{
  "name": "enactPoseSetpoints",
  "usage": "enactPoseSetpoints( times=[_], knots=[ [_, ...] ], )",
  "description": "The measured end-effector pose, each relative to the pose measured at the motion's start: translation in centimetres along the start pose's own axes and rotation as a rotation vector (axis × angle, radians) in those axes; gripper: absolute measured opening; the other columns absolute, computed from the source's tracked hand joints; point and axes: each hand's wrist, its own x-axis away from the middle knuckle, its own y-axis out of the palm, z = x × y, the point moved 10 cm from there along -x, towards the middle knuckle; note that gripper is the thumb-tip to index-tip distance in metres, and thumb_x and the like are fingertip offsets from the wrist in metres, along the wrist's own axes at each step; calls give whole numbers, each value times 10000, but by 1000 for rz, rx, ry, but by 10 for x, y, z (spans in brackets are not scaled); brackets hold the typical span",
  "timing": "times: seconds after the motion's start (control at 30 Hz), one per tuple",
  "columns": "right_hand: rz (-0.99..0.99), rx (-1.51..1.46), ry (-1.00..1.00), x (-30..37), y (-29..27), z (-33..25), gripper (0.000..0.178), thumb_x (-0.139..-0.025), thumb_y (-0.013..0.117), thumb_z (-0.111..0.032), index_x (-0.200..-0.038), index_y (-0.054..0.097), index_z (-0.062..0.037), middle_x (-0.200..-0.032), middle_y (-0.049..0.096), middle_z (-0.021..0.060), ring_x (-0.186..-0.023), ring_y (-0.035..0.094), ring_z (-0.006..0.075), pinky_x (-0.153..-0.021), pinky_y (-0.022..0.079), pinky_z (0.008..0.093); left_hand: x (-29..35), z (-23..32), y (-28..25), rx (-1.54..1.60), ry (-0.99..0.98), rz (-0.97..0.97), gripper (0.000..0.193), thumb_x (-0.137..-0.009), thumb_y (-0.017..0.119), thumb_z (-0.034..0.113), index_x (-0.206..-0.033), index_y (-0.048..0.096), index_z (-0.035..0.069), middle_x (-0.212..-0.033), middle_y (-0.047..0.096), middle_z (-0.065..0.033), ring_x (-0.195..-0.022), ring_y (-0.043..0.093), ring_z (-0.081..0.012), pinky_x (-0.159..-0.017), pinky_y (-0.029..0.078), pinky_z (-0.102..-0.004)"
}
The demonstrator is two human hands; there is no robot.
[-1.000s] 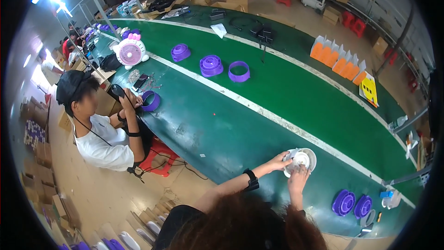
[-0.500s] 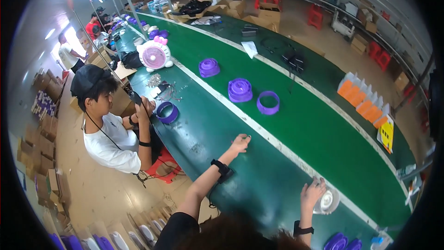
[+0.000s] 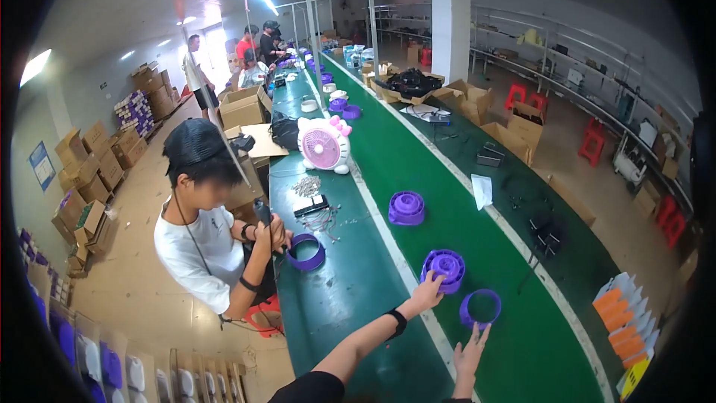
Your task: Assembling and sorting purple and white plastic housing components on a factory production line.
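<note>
1. Purple, plastic-looking parts are what you reach for now: half a second ago your left hand [image 3: 426, 292] was over the dark green table [image 3: 350, 306] and your right hand [image 3: 468, 351] was at a round white part.
2. That white part has dropped out of view, so your attention has passed to two pieces on the green belt [image 3: 462, 201]: a ridged housing [image 3: 444, 269] and an open ring [image 3: 468, 312], near each other, neither visibly lifted.
3. Your left fingers meet the housing's near edge; you may be clamping it or only touching it, and I cannot tell which.
4. Your right fingers are spread apart, not closed on anything, with their tips at the ring's near rim; firm contact cannot be made out.
5. Your housing is round and stepped, with concentric raised bands about its middle. Your ring is a thin, smooth-looking band, hollow enough for the belt's green to show through.
6. Beneath your left forearm, the whitish strip [image 3: 396, 254] looks scuffed; it parts the belt from the table, whose surface catches a dull shine.
7. Farther up the belt sits another purple housing [image 3: 406, 209], well apart from your hands.
</note>
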Motion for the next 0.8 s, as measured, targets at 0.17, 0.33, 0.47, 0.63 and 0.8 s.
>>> enactPoseSetpoints(
  times=[0.17,0.33,0.47,0.63,0.8],
  knots=[
    [19,71,-26,-21,14,4,541,-700,565,-23,-1206,378,-66,-1261,317,188,-1053,432,383,-859,386,410,-8,4,-5,-233,12,59,332,-733,599,138,-1027,449,167,-1112,375,-149,-826,539,-349,-640,495,-433],
    [134,75,116,-22,10,15,289,-759,544,-57,-1038,467,-59,-1004,474,156,-911,506,349,-750,431,401,-10,9,1,-264,49,68,291,-732,615,179,-985,474,146,-1051,399,-112,-862,518,-324,-658,491,-417],
    [74,95,115,-7,16,30,198,-777,552,-106,-960,503,-47,-963,497,145,-846,524,349,-708,435,413,3,18,-3,-252,81,82,242,-747,600,192,-946,475,134,-998,428,-103,-824,523,-314,-641,480,-412],
    [306,-62,88,42,-49,7,135,-797,544,-138,-850,542,-14,-838,512,185,-784,513,377,-647,415,430,53,54,-22,-127,161,2,247,-738,602,223,-919,482,105,-911,479,-96,-760,550,-289,-622,477,-389],
    [395,-158,213,128,-110,-32,106,-794,538,-63,-833,515,33,-784,506,174,-680,516,320,-597,390,397,153,106,-26,-109,421,-91,210,-748,583,222,-894,488,106,-921,467,-84,-770,538,-287,-597,487,-369]
  ],
)
